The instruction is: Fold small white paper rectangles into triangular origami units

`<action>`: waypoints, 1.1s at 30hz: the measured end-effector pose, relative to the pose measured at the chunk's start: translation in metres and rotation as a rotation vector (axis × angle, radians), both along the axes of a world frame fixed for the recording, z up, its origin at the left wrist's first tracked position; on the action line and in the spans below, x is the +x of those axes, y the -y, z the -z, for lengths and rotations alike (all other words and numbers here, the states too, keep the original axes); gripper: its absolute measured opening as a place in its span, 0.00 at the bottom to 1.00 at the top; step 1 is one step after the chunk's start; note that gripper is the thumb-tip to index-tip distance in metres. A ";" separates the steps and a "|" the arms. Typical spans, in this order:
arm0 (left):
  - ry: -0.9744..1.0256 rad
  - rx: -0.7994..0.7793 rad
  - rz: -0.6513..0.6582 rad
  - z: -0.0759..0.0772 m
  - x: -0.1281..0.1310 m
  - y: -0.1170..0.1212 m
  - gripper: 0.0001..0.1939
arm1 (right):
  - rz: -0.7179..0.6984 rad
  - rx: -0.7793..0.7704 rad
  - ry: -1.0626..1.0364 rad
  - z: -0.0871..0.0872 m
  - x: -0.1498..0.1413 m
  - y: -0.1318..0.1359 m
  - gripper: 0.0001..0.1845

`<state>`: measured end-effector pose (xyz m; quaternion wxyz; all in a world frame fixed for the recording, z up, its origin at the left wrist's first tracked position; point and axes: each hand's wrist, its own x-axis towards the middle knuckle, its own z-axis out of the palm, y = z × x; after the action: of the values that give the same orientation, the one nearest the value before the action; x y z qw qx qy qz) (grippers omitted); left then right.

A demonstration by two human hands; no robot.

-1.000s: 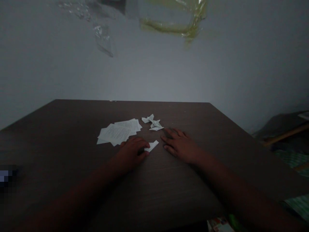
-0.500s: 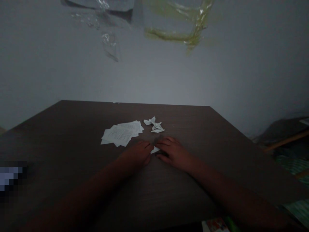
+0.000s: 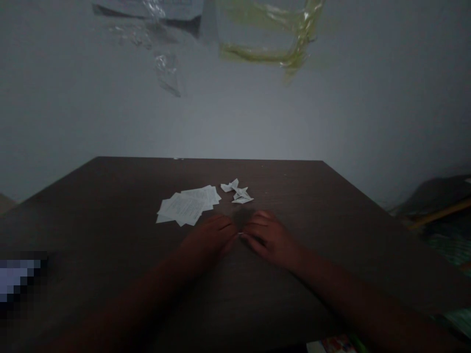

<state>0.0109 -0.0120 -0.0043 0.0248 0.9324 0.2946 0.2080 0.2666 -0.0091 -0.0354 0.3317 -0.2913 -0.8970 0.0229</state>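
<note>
The small paper (image 3: 240, 233) lies between the left hand (image 3: 220, 231) and the right hand (image 3: 265, 234), above the bench (image 3: 235, 294) or on it, which I cannot tell. Both hands have their fingers closed on it, one at each end. Only a thin white edge shows; the fingers hide the rest. Beyond the hands are folded papers (image 3: 242, 195), with printed sheets (image 3: 182, 208) to their left. A pixelated object (image 3: 16, 277) is cut off at the left.

Two bare hands, left (image 3: 220, 231) and right (image 3: 268, 237), nearly meet, fingers curled inward, both bare forearms angled together.
</note>
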 end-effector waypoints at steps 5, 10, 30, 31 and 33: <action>-0.007 -0.007 0.007 -0.005 0.002 0.004 0.13 | 0.003 0.052 -0.002 -0.002 -0.003 0.004 0.09; 0.024 -0.037 -0.045 -0.009 0.000 0.001 0.14 | 0.048 0.059 0.019 -0.007 0.001 0.005 0.12; 0.006 0.016 -0.076 -0.008 0.006 0.013 0.10 | 0.043 0.161 -0.005 -0.005 -0.006 0.009 0.11; -0.018 0.039 -0.083 -0.008 0.007 0.013 0.10 | 0.039 0.173 -0.010 -0.005 -0.007 0.010 0.12; -0.080 0.084 -0.082 -0.006 0.006 0.011 0.10 | 0.045 0.172 -0.017 -0.005 -0.009 0.010 0.12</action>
<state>0.0172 -0.0231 0.0021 -0.0344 0.9273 0.3244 0.1836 0.2577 -0.0193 -0.0307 0.3635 -0.2817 -0.8860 -0.0595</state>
